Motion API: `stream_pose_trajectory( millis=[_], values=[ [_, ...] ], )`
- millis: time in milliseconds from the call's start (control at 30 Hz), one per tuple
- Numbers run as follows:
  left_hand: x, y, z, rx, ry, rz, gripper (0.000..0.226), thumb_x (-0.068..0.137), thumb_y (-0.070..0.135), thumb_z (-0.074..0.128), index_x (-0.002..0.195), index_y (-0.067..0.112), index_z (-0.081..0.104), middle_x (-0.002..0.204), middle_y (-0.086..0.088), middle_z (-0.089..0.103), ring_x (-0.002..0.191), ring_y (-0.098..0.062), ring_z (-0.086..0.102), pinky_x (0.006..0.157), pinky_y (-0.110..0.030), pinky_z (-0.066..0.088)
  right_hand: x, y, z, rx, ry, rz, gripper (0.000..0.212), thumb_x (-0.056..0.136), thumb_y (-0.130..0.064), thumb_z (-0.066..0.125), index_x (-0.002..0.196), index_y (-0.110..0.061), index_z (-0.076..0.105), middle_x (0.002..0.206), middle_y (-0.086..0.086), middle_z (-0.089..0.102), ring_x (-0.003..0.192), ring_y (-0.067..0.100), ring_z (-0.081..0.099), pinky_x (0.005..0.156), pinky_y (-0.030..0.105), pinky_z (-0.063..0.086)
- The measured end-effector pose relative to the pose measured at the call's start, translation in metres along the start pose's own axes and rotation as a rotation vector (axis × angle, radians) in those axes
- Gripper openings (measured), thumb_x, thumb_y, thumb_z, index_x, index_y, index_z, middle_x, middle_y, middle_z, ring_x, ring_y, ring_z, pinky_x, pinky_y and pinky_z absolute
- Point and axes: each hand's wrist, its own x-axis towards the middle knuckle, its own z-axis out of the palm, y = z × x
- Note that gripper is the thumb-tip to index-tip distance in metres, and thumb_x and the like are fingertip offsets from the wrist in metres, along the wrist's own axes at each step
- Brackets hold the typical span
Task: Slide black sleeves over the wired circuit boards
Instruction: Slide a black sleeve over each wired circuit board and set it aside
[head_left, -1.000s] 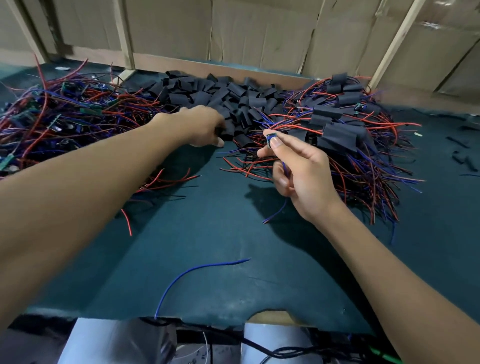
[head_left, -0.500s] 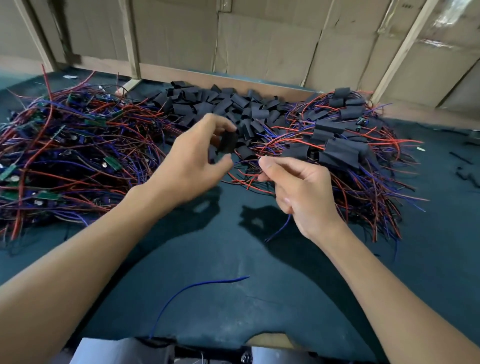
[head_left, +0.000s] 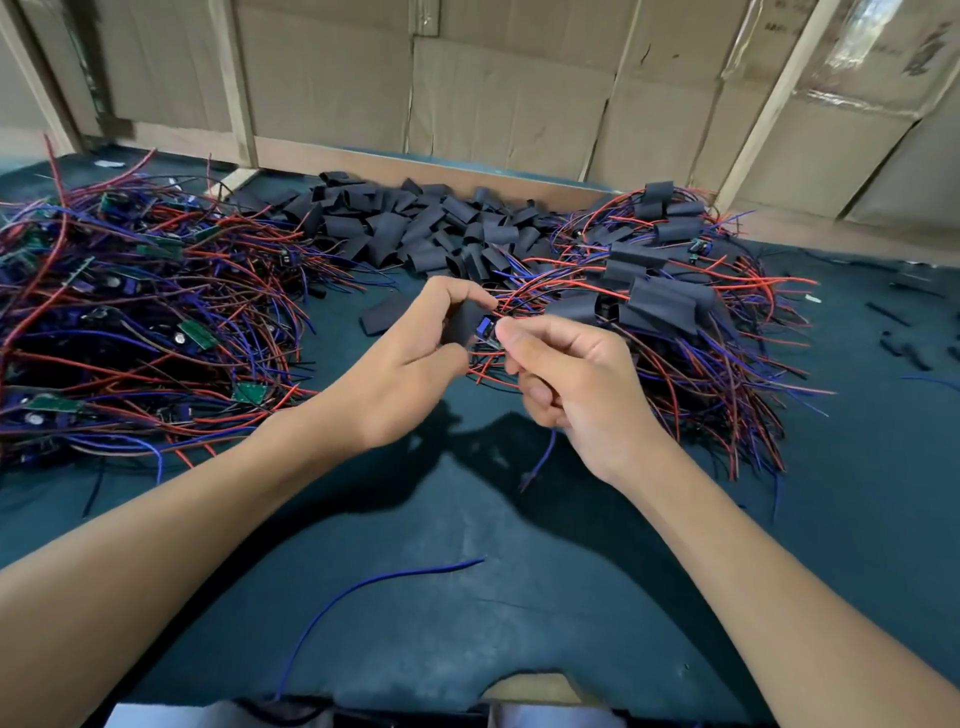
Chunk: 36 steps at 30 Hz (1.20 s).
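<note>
My left hand (head_left: 410, 364) pinches a black sleeve (head_left: 462, 325) between thumb and fingers above the middle of the table. My right hand (head_left: 571, 379) pinches a small blue wired circuit board (head_left: 487, 328), its tip right at the sleeve's opening. The board's blue wire (head_left: 537, 462) hangs below my right palm. A heap of loose black sleeves (head_left: 415, 228) lies at the back centre. Bare wired boards (head_left: 130, 312) are piled on the left, and sleeved boards (head_left: 670, 296) with red and blue wires on the right.
The table has a dark green mat (head_left: 467, 597) with a loose blue wire (head_left: 374, 587) near the front. One stray sleeve (head_left: 382, 314) lies left of my hands. Small black scraps (head_left: 904, 332) sit far right. Cardboard walls (head_left: 509, 98) close the back.
My left hand lifted a sleeve from the back heap and brought it to my right hand. The board's tip now meets the sleeve's opening.
</note>
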Motion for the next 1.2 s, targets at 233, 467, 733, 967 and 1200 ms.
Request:
stream_pose_trajectory(
  millis=[233,467,733,967,1200],
  values=[
    [-0.003,-0.008,0.0,0.287,0.019,0.146,0.052,0.084,-0.008,0.038,0.12,0.028,0.046,0.095,0.011,0.061,0.081,-0.012,0.051,0.074,-0.015,0.039,-0.001,-0.007,-0.001,0.038,0.011,-0.019,0.031,0.087,-0.03,0.074,0.058,-0.021,0.066,0.057,-0.004,0.045,0.04,0.009,0.028,0.041,0.016,0.02],
    [-0.004,-0.006,0.002,0.248,0.089,0.168,0.058,0.08,-0.004,0.031,0.118,0.037,0.047,0.095,0.007,0.063,0.088,-0.015,0.057,0.077,-0.018,0.043,-0.001,-0.013,0.001,0.024,-0.001,-0.007,0.034,0.086,-0.027,0.075,0.055,-0.02,0.062,0.057,-0.004,0.041,0.042,0.011,0.024,0.041,0.016,0.018],
    [-0.004,-0.006,0.003,0.192,0.062,0.171,0.059,0.079,-0.002,0.028,0.117,0.037,0.051,0.083,0.014,0.06,0.074,-0.01,0.053,0.069,-0.021,0.044,-0.002,-0.01,0.0,-0.044,-0.057,0.054,0.013,0.08,-0.029,0.08,0.072,-0.02,0.075,0.053,-0.006,0.044,0.042,0.008,0.028,0.038,0.016,0.02],
    [-0.006,-0.008,0.005,0.067,-0.043,0.119,0.054,0.081,0.006,0.036,0.123,0.037,0.051,0.082,0.015,0.055,0.069,-0.015,0.046,0.063,-0.031,0.041,-0.002,-0.011,-0.003,-0.038,-0.02,0.07,0.014,0.08,-0.024,0.083,0.075,-0.015,0.074,0.05,-0.005,0.037,0.039,0.008,0.026,0.038,0.015,0.019],
    [-0.003,-0.009,-0.005,0.501,-0.139,0.309,0.054,0.105,0.024,0.048,0.154,0.013,0.03,0.12,0.01,0.047,0.116,0.002,0.047,0.102,-0.016,0.036,-0.003,-0.016,-0.005,-0.086,0.029,0.131,0.019,0.08,-0.019,0.083,0.077,-0.007,0.069,0.055,0.0,0.032,0.049,0.013,0.02,0.04,0.019,0.016]
  ],
)
